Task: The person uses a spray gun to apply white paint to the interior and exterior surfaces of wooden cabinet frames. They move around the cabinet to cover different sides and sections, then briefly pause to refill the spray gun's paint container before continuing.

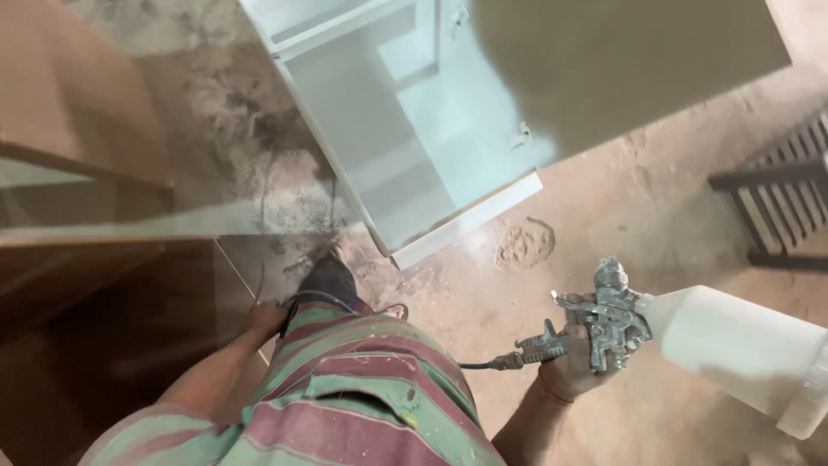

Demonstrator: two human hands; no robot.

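Dusty reddish workshop floor, seen from above, scuffed and powdery. Right hand wrapped around grip of metal spray gun, fingers clenched on handle; trigger pull not discernible. White plastic cup attached to gun, jutting away from white cabinet. Thin dark hose running from gun base back toward striped shirt. No spray mist visible at nozzle. Left hand down beside hip, on the far side of the body from the gun, at a loop of the dark hose; grasping or just resting on it, cannot tell. Ahead of gun, white cabinet lying open on floor, interior panels, shelf and door looking evenly pale, coated. Judged from that: inside surfaces seem largely covered already, outer sides not visible enough to rate. Left of cabinet, brown wooden panels, bare wood tone, apparently unpainted. Right of cabinet, dark slatted piece at frame edge, no white on it either. Patch of grey overspray dust on floor just left of cabinet.
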